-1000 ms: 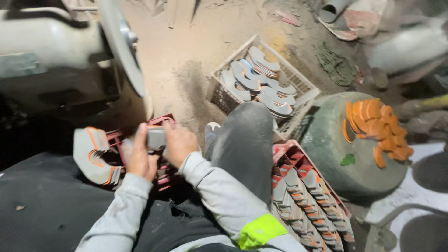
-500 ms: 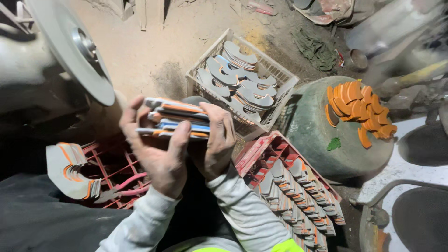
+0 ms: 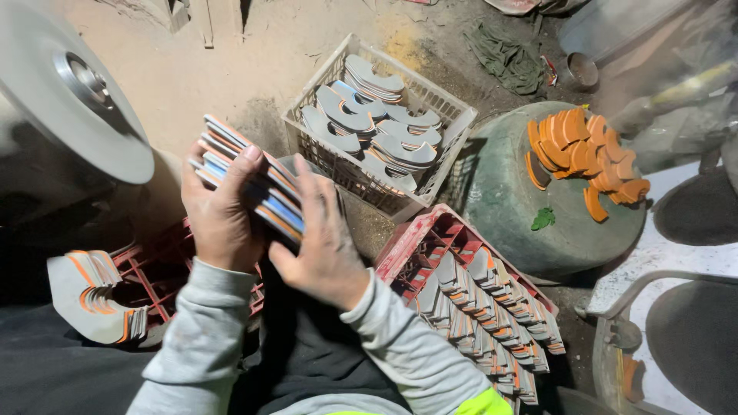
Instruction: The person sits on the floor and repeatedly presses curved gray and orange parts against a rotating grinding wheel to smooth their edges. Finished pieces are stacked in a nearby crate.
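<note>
now both hands grip blade stack [image 3: 254,184]: left hand [image 3: 219,215] wrapped, right hand [image 3: 323,246] pressing; long axis upper-left to lower-right.

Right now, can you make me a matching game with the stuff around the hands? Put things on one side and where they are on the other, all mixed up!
Things:
1. Stack of flat pieces
2. White crate
3. Red crate
4. Orange pieces

Places:
A. On top of the round green drum
B. Held between the left hand and the right hand
C. On the dirt floor, full of grey curved pieces
D. Beside the right sleeve, packed with rows of pieces standing on edge

Pairs: 1-B, 2-C, 3-D, 4-A
</note>
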